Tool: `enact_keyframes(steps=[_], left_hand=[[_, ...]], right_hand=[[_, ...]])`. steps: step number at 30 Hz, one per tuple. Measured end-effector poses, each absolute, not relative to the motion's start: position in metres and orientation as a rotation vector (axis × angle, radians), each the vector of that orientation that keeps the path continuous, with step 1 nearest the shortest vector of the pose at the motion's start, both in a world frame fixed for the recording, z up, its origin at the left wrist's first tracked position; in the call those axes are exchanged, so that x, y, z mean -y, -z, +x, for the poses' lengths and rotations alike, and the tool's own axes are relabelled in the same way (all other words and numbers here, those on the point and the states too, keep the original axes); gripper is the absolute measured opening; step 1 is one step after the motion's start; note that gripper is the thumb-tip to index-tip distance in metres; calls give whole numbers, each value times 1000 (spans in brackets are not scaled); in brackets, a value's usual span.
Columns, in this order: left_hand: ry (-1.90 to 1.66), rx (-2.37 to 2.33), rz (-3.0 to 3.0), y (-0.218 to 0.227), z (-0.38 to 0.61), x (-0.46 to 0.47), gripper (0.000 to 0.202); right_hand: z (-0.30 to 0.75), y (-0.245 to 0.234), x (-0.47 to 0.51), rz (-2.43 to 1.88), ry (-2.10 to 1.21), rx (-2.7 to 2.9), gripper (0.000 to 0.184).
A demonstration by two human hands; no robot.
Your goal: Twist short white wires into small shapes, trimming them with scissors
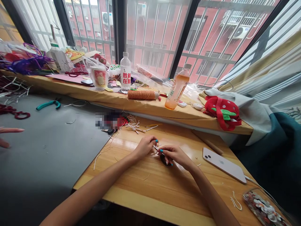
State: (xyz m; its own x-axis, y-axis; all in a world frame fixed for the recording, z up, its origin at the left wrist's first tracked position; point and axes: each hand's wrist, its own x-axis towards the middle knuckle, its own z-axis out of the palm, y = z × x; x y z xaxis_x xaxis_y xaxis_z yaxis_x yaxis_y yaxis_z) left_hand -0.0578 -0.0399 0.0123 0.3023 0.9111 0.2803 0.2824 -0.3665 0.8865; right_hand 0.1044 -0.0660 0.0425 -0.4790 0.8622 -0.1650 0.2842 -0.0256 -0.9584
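Note:
Over the wooden table, my left hand point(146, 147) has its thumb and forefinger closed in a pinch. Whatever thin, small piece it holds is too small to name. Close on its right, my right hand point(176, 156) is curled round small scissors with black handles point(165, 160), whose short metal blades point at the left fingertips. Pale slips lie or hang just under the fingertips; I cannot tell which. Cut white pipe-cleaner-like sticks point(135, 127) lie beyond my hands, near the table's far edge.
At the left edge, another person's hand point(10, 135) reaches in near teal-handled pliers point(49, 104) on the grey surface. A pale phone point(223, 164) with a cable and a flower-decorated case point(264, 207) lie at right. The ledge holds an orange thread spool point(143, 95) and bottles point(178, 88).

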Motion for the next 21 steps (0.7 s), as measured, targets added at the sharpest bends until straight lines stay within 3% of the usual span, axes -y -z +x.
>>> enact_keyframes(steps=[21], left_hand=[[-1101, -1062, 1967, -14, -60, 44, 19]], right_hand=[[84, -30, 67, -1297, -1432, 1538, 22]])
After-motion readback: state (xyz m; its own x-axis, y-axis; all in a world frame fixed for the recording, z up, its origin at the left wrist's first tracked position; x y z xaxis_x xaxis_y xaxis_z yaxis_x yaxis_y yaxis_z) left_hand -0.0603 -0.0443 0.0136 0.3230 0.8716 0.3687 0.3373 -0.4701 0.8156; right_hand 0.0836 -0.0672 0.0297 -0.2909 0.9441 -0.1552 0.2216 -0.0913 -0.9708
